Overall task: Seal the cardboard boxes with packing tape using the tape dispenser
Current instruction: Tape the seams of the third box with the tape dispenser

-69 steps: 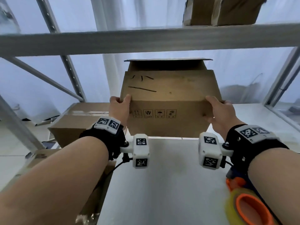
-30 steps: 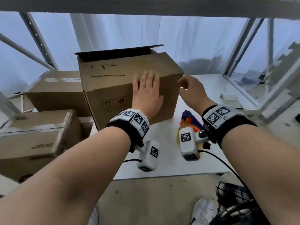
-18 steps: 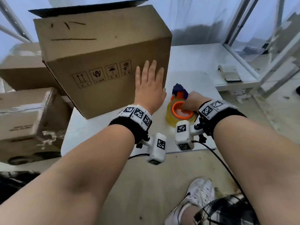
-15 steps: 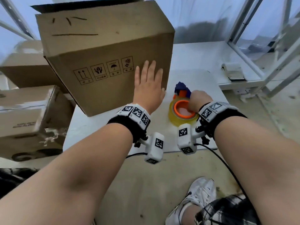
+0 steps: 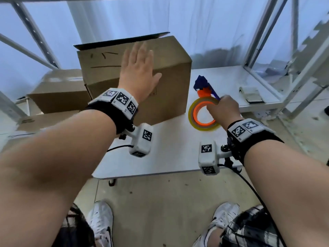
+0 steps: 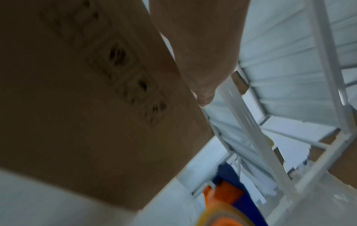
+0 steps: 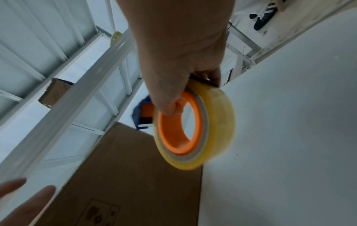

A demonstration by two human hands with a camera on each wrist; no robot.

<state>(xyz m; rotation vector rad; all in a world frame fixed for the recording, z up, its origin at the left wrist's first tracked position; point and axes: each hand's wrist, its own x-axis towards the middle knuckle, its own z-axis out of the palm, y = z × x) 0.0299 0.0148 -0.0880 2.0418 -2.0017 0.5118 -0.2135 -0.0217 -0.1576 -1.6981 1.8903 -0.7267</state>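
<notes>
my left hand (image 5: 138, 73) is spread flat, fingers straight, against the near top edge of the cardboard box (image 5: 169, 72); whether the palm actually touches i cannot tell for sure from the head view. the box stands on the white surface (image 5: 170, 148), one top flap (image 5: 122, 41) sticking up at the back. my right hand (image 5: 223, 109) is curled round the tape dispenser (image 5: 204, 86), the thumb hooked into the orange core of the yellowish tape roll (image 5: 192, 114) in the right wrist view, the roll tilted and off the surface, just right of the box. the dispenser's blue and orange head points away from me. more cardboard boxes (image 5: 58, 91) sit to the left, lower down. a small flat object (image 5: 251, 94) lies on the far right of the surface. metal shelf frames (image 5: 263, 34) stand around.
</notes>
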